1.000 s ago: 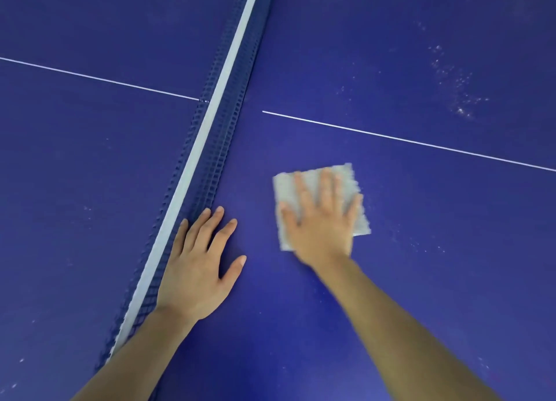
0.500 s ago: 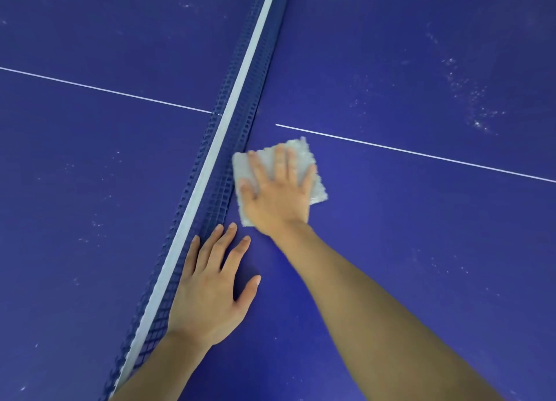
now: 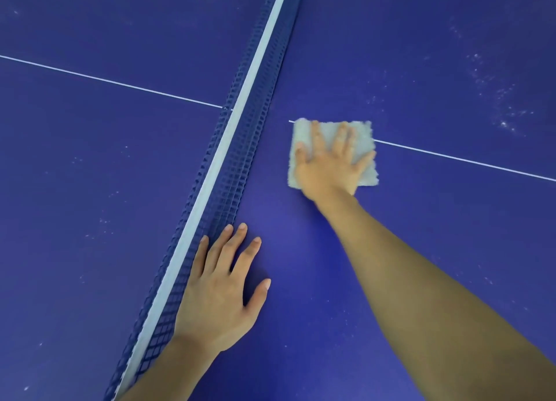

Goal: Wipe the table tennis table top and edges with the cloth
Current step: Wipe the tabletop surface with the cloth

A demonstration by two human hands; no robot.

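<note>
Two flat, straight-fingered hands divide the work: right hand (image 3: 328, 164) presses cloth (image 3: 362, 134) onto counter (image 3: 451, 205) for wiping; left hand (image 3: 216, 295) braces beside net (image 3: 240, 147).

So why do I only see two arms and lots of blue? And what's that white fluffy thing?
Every picture comes from one camera worn on a person's head, looking down at their own arms. The blue is a table tennis table, with its net running across. The fluffy thing is a cleaning cloth. The right hand presses it flat, fingers spread, over a thin white line. The left hand holds nothing and rests flat beside the net. Pale dusty specks show farther right.
</note>
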